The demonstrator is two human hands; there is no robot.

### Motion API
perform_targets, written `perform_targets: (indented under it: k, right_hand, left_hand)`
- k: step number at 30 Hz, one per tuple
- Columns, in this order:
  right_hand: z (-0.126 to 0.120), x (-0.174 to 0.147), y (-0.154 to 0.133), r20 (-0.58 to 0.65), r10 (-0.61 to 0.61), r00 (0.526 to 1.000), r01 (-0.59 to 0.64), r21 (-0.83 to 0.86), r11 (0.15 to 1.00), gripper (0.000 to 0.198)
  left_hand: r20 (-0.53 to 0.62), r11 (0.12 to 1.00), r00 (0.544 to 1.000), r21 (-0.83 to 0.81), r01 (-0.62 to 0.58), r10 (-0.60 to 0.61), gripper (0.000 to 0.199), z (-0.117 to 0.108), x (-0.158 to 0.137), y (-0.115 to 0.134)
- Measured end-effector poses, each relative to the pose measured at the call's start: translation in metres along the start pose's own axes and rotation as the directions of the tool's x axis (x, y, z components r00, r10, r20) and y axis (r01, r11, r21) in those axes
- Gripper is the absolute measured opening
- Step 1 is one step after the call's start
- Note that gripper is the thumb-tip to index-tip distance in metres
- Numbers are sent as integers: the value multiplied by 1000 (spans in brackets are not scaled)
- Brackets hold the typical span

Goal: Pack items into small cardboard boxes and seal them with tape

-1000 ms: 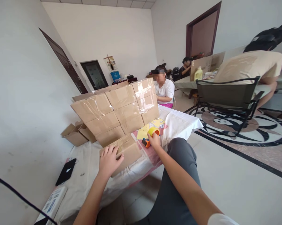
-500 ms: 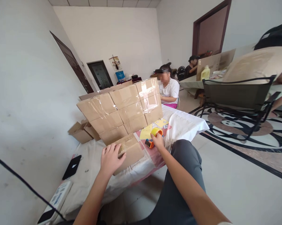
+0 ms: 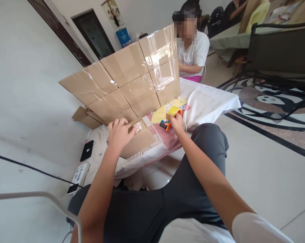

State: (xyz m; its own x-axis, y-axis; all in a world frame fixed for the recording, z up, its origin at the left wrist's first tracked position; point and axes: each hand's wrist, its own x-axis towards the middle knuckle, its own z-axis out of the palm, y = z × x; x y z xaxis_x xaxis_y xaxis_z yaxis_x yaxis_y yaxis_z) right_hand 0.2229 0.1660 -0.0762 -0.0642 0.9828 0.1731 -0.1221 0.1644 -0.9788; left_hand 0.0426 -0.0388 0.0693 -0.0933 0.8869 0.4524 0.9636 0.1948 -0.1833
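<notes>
A small cardboard box (image 3: pixel 140 143) lies near the front edge of the cloth-covered table, a shiny patch of clear tape showing on its top. My left hand (image 3: pixel 119 135) rests over the box's left part with its fingers spread. To the right of the box, my right hand (image 3: pixel 177 125) is closed on a tape dispenser (image 3: pixel 174 111). The dispenser has an orange frame, a yellow roll and a dark cutting end that points left, low over the table. Its handle is mostly hidden by my fingers.
Stacked taped cardboard boxes (image 3: pixel 139 87) form a wall behind the small box. An opened carton (image 3: pixel 85 118) stands by the wall at left. A phone (image 3: pixel 86 150) and a white power strip (image 3: pixel 80 173) lie on the left. A co-worker (image 3: pixel 194 50) sits beyond the boxes.
The head view has tilted down and shifted, so everything sits higher in the picture. My left hand stays on the box, and my right hand still grips the tape dispenser beside it.
</notes>
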Motion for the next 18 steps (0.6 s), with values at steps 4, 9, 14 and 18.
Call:
perform_targets:
  k: [4, 9, 14, 18]
  right_hand:
    - [-7, -1, -12, -6, -52, 999, 53, 98, 994, 31]
    - [-19, -6, -23, 4, -113, 994, 111, 167, 980, 42]
    - [-32, -14, -28, 26, -92, 995, 82, 256, 963, 48]
    - [-38, -18, -35, 11, -110, 994, 101, 299, 949, 50]
  left_hand:
    - [-196, 998, 980, -53, -39, 27, 34, -30, 56, 45]
    - [-417, 965, 908, -214, -153, 51, 54, -76, 140, 112]
    - [-249, 861, 968, -485, -153, 32, 23, -86, 186, 145]
    - [-37, 854, 999, -518, -49, 35, 29, -61, 171, 152]
